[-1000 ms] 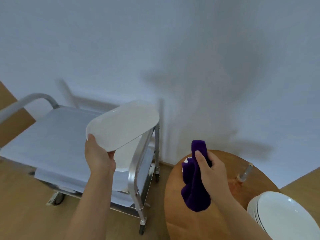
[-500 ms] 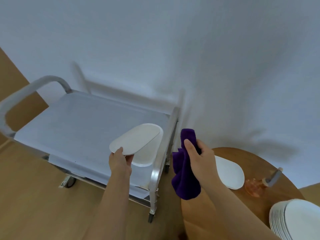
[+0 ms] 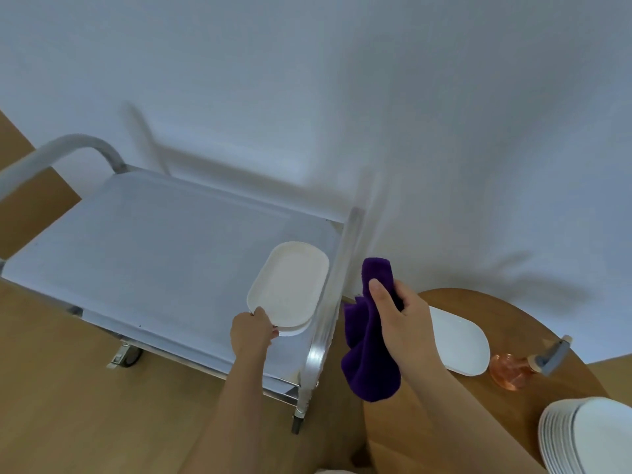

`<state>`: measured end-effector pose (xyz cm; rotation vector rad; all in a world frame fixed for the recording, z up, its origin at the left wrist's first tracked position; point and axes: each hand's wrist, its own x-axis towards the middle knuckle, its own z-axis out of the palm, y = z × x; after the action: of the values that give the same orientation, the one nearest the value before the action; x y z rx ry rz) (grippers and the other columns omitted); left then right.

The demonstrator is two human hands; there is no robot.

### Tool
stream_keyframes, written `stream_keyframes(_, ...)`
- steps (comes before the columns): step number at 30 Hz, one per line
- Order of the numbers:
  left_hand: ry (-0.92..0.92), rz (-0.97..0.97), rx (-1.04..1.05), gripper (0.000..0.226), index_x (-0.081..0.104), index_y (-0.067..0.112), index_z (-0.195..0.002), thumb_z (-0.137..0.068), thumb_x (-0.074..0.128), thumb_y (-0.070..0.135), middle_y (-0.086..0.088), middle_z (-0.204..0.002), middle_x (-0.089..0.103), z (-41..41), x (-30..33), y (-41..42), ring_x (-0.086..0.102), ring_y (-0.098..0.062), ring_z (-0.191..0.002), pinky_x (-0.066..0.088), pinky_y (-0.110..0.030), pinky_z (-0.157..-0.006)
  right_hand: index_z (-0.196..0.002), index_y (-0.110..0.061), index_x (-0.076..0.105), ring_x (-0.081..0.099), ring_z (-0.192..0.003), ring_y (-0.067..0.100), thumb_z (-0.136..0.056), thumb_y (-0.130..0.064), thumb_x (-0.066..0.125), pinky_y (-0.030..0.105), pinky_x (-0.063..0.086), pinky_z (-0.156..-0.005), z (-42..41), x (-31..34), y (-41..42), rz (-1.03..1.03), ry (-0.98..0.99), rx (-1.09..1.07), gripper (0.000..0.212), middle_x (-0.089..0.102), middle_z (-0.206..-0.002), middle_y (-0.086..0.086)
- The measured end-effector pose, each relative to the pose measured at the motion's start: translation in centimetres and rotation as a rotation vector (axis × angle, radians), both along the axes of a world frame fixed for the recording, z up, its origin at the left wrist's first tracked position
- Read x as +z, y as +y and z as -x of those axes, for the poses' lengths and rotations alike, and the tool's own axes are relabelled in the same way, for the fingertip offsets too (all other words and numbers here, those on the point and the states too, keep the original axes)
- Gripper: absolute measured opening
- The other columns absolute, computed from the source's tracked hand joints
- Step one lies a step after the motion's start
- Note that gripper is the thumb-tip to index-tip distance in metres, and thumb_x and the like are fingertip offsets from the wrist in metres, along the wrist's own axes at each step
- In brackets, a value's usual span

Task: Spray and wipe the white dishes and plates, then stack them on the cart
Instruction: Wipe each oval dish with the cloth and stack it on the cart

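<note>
The oval white dish [image 3: 286, 285] lies on the cart's top shelf [image 3: 154, 254], at its right end just beside the upright metal post [image 3: 328, 302], and it sits on another white dish [image 3: 297, 331] whose rim shows beneath its near edge; the left hand [image 3: 251, 333] is at that near edge, fingers curled round the rim and pinching the dish, with the forearm reaching up from the bottom of the view across the shelf's front rail; the right hand [image 3: 398, 318] is held apart from the cart, over the gap between cart and table, gripping a purple cloth [image 3: 367, 340] with the thumb laid along the front of the bunched fabric and the fingers wrapped behind, so that the cloth sticks up above the fist and hangs down below it; behind that hand a second oval white dish [image 3: 460, 343] lies flat on the round wooden table [image 3: 513, 323], partly hidden by the wrist; near it, further right, stands a spray bottle [image 3: 513, 371] with a pinkish clear body and a grey trigger head, tilted in this wide view; at the lower right edge a stack of white plates [image 3: 581, 436] rests on the table, cut off by the frame; the cart's curved grey handle [image 3: 58, 155] rises at its left end, a caster [image 3: 128, 355] shows under the shelf, and a plain pale wall [image 3: 342, 97] fills the background above a wooden floor [image 3: 68, 405].
</note>
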<state>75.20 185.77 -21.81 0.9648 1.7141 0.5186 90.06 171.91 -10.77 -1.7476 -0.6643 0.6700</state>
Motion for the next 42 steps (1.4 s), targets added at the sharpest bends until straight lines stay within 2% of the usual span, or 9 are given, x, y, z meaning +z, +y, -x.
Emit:
stream_keyframes(7,0.443,-0.009,-0.386,0.040,0.057,-0.002,-0.112,-0.098,0.038,0.030,-0.017,-0.105,0.064,1.1,-1.4,0.3,0.059,-0.032,-0.093,0.044,-0.032,-0.074,-0.086,-0.028,0.056,0.064,-0.062,0.005,-0.091,-0.040,0.052,0.009,0.044,-0.046,0.0,-0.9,-0.1,0.031,-0.010,0.002,0.014,0.065,-0.069,-0.013)
stream_keyframes(18,0.569,-0.081,-0.451,0.052,0.058,0.001,-0.112,-0.100,0.032,0.044,-0.015,-0.106,0.065,0.8,0.3,-0.3,0.061,-0.030,-0.094,0.048,-0.036,-0.077,-0.088,-0.030,0.056,0.064,-0.064,0.002,-0.090,-0.044,0.051,0.008,0.043,-0.045,-0.3,-2.0,-0.5,0.091,0.027,-0.006,0.015,0.065,-0.071,-0.017)
stream_keyframes(22,0.479,-0.392,-0.414,0.036,0.056,0.012,-0.083,-0.099,0.038,0.039,-0.009,-0.082,0.065,-1.3,4.9,-2.3,0.059,-0.020,-0.071,0.046,-0.026,-0.062,-0.088,-0.030,0.056,0.064,-0.063,0.004,-0.087,-0.047,0.053,0.010,0.044,-0.046,-1.0,-2.1,-1.3,0.091,0.062,-0.036,0.018,0.065,-0.069,-0.017)
stream_keyframes(25,0.223,-0.692,-0.460,0.022,0.051,0.025,-0.078,-0.096,0.046,0.035,0.008,-0.068,0.055,-3.9,8.8,-5.7,0.057,-0.011,-0.064,0.046,-0.019,-0.064,-0.098,-0.033,0.055,0.065,-0.072,0.011,-0.073,-0.057,0.061,0.014,0.044,-0.053,-2.0,-2.3,-2.7,0.115,0.090,-0.088,0.035,0.065,-0.078,-0.015)
stream_keyframes(27,0.070,-0.762,-0.597,0.026,0.045,0.032,-0.069,-0.094,0.050,0.035,0.017,-0.060,0.051,-6.1,10.0,-7.7,0.054,-0.006,-0.057,0.040,-0.007,-0.060,-0.112,-0.037,0.047,0.059,-0.085,0.009,-0.070,-0.048,0.073,0.015,0.042,-0.058,-3.0,-2.7,-3.9,0.150,0.083,-0.162,0.050,0.058,-0.095,-0.021)
stream_keyframes(30,0.056,-0.653,-0.889,0.026,0.043,0.036,-0.069,-0.094,0.050,0.039,0.016,-0.060,0.048,-10.7,8.7,-9.2,0.051,-0.001,-0.057,0.034,-0.008,-0.053,-0.130,-0.036,0.039,0.048,-0.097,0.008,-0.071,-0.030,0.080,0.014,0.039,-0.061,-4.7,-3.6,-6.4,0.231,0.015,-0.275,0.072,0.046,-0.115,-0.018)
stream_keyframes(34,0.178,-0.362,-1.117,0.018,0.050,0.026,-0.079,-0.095,0.050,0.034,0.010,-0.072,0.053,-16.9,2.0,-9.8,0.051,-0.005,-0.065,0.038,-0.018,-0.058,-0.135,-0.029,0.039,0.049,-0.102,0.011,-0.080,-0.020,0.071,0.029,0.048,-0.077,-7.2,-5.6,-9.5,0.278,0.106,-0.438,0.065,0.048,-0.126,-0.007)
stream_keyframes(38,0.364,-0.133,-1.165,0.016,0.053,0.022,-0.084,-0.095,0.052,0.032,0.002,-0.083,0.059,-19.3,-5.2,-9.4,0.054,-0.009,-0.073,0.044,-0.023,-0.065,-0.134,-0.028,0.041,0.052,-0.109,0.017,-0.084,-0.024,0.066,0.041,0.050,-0.091,-8.7,-7.7,-11.6,0.311,0.217,-0.548,0.056,0.051,-0.127,-0.004)
stream_keyframes(42,0.438,-0.123,-1.179,0.024,0.062,0.016,-0.099,-0.096,0.050,0.037,-0.003,-0.096,0.065,-21.8,-9.5,-8.9,0.062,-0.019,-0.088,0.051,-0.031,-0.077,-0.133,-0.025,0.044,0.054,-0.109,0.019,-0.085,-0.025,0.065,0.045,0.049,-0.092,-9.7,-10.2,-12.6,0.348,0.261,-0.631,0.052,0.055,-0.125,-0.003)
